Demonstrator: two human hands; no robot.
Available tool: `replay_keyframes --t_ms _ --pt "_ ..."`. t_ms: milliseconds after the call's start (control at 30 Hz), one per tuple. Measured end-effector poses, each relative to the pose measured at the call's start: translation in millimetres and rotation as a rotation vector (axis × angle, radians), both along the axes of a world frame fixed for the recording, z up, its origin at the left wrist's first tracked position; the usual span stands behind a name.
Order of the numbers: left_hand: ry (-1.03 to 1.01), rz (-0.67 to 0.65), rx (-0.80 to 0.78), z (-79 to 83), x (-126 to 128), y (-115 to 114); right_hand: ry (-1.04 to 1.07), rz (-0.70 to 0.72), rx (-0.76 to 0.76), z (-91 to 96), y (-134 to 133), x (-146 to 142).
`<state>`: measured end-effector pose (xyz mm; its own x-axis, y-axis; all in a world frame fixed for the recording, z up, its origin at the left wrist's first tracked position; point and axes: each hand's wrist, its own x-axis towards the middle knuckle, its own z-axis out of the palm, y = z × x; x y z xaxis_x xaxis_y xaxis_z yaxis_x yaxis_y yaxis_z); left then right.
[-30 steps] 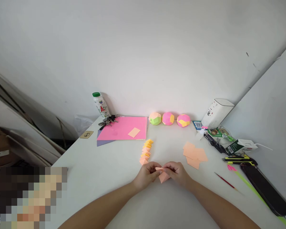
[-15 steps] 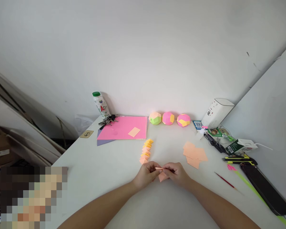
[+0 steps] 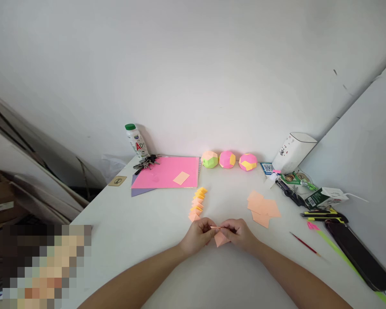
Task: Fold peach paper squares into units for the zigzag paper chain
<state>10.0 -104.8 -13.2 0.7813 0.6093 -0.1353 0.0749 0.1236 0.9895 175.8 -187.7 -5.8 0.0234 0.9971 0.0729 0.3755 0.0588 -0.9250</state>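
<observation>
Between my two hands is a small piece of peach paper [image 3: 221, 239], partly folded, with a pointed corner hanging below the fingers. My left hand [image 3: 197, 235] pinches its left side between thumb and fingers. On the other side my right hand [image 3: 239, 234] pinches it close to the left thumb; the fingers cover the upper fold. Just beyond the left hand lies a row of folded orange and peach paper pieces [image 3: 197, 204]. Several flat peach paper sheets [image 3: 262, 208] overlap on the table to the right of my right hand.
Three faceted paper balls [image 3: 227, 159] stand by the wall. A pink pad [image 3: 167, 171] carries keys [image 3: 146, 163] and one peach sheet [image 3: 181, 178], beside a bottle [image 3: 137, 141]. At right are a thin brush [image 3: 305, 243], a cutter [image 3: 324, 214], a black case [image 3: 360, 253] and a white box [image 3: 294, 152].
The paper's lower corner has shifted very slightly down and right between the fingers. Both hands keep their pinch in almost the same place.
</observation>
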Motion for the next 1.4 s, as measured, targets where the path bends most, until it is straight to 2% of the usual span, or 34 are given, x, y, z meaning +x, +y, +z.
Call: replay_keyframes --t_ms 500,833,933,1100,1233,1400 --pt "-0.033 0.041 -0.036 3.6 -2.3 0.6 0.06 -0.016 -0.049 3.1 -0.1 1.3" --pt "-0.09 0.141 -0.104 6.5 -1.9 -0.1 0.106 -0.021 -0.057 0.6 -0.1 3.3" --pt "-0.12 0.112 -0.125 5.6 -2.1 -0.3 0.102 -0.025 -0.059 0.0 0.3 3.2" --pt "-0.039 0.022 -0.022 4.7 0.2 -3.1 0.038 -0.01 -0.038 0.2 1.0 -0.6" --pt "0.012 0.022 0.068 4.2 2.5 -4.1 -0.005 0.004 -0.027 0.5 0.9 -4.0" --pt "0.029 0.039 0.108 1.8 1.9 -3.3 0.003 -0.003 -0.051 2.2 0.1 -3.9"
